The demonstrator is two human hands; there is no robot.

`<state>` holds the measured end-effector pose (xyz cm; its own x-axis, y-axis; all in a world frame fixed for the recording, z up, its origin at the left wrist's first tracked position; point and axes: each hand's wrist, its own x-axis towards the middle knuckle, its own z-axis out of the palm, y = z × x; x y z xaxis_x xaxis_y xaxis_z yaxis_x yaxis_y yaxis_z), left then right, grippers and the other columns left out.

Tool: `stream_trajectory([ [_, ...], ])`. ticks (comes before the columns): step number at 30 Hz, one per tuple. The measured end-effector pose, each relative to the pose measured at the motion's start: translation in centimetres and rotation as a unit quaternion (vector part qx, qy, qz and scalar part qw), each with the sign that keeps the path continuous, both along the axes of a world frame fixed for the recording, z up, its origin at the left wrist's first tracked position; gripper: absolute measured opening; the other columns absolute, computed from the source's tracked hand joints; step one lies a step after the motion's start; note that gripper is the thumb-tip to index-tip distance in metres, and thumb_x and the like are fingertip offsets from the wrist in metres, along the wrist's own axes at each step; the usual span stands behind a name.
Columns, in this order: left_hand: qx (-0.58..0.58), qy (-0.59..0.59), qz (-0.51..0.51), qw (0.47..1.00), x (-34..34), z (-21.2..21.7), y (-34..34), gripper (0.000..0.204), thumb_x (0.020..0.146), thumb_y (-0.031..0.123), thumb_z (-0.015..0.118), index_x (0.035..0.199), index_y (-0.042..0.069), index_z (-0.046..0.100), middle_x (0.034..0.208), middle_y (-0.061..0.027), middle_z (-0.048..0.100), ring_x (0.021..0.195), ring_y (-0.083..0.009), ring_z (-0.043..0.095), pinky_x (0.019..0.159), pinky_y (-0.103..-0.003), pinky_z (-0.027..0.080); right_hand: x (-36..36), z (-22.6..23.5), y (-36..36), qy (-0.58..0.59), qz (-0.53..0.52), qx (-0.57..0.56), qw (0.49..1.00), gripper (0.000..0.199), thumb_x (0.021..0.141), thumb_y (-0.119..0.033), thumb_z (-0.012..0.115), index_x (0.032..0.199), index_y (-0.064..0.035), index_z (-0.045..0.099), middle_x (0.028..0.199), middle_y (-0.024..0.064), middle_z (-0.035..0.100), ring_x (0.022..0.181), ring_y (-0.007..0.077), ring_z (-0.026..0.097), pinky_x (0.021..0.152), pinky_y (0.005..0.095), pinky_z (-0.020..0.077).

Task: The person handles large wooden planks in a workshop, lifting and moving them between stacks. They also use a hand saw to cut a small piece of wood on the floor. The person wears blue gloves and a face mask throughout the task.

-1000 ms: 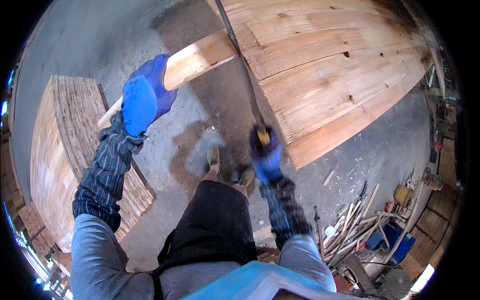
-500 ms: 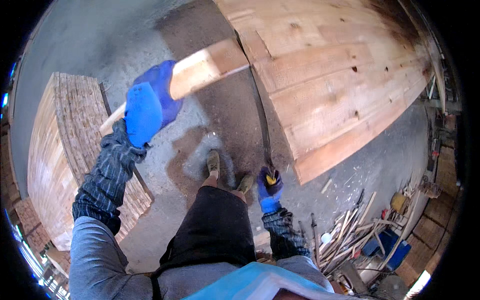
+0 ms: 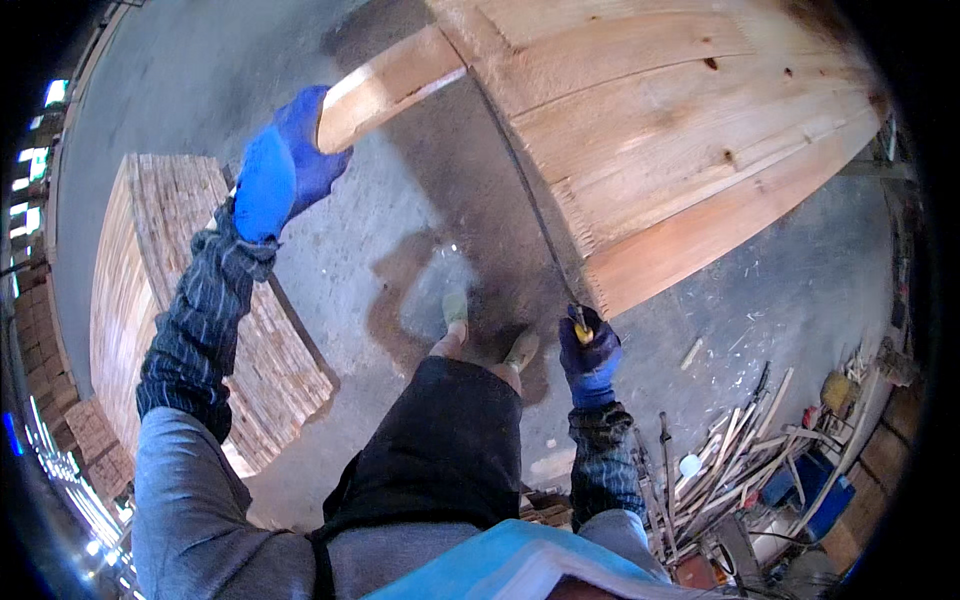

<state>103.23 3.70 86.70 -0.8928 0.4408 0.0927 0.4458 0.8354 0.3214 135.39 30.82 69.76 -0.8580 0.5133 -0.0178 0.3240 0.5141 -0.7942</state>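
A worker in blue gloves stands on a grey workshop floor (image 3: 350,240) beside a broad wooden panel (image 3: 660,120), a narrow board in one hand and a slim tool in the other. The left hand (image 3: 285,165) has its fingers clamped around the narrow board (image 3: 390,85), which slants up and away to meet the panel's near edge, toward the upper end of that edge; whether the two woods touch cannot be told. The right hand (image 3: 592,350), its fingers closed on a yellow handle (image 3: 583,330), sits just below the panel's lower corner. From that grip the long, dark tool (image 3: 525,180) runs beside the same edge, its far end close to the board's tip. Knots and seams mark the panel's pale face, and its edge is ragged near the lower corner.

To the worker's left, a tall stack of wood strips (image 3: 270,370) rises from the floor, well apart from the panel. At lower right, thin offcuts (image 3: 740,460) lie heaped beside a blue container (image 3: 825,500), with pale chips scattered on the floor between heap and panel. Dark striped sleeve covers (image 3: 190,325) wrap both forearms over a grey top; a black garment (image 3: 435,440) covers the thighs, above two light-coloured shoes (image 3: 521,350) on the floor.
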Motion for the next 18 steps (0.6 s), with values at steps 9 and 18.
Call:
stream_trajectory([
  [9,0.030,0.003,-0.020,0.999,0.1,-0.5,-0.8,0.047,0.075,0.021,0.072,0.117,0.007,0.056,0.106,-0.0219,0.063,0.098,-0.0419,0.060,0.081,-0.046,0.050,7.6,2.3,-0.9,-0.101,0.051,-0.006,0.994,0.010,0.080,-0.013,0.071,0.088,-0.0075,0.070,0.081,0.0124,0.070,0.074,0.0273,0.069,0.069,0.0371,0.0542],
  [18,0.019,0.021,-0.021,0.999,-0.3,0.4,-0.4,0.041,0.074,0.019,0.071,0.111,0.006,0.057,0.097,-0.0218,0.063,0.091,-0.0423,0.061,0.075,-0.046,0.050,-5.3,2.3,-1.6,0.041,-0.004,-0.196,0.980,0.026,0.088,-0.010,0.062,0.112,0.0003,0.060,0.109,0.0133,0.063,0.101,0.0247,0.061,0.091,0.0389,0.0516],
])
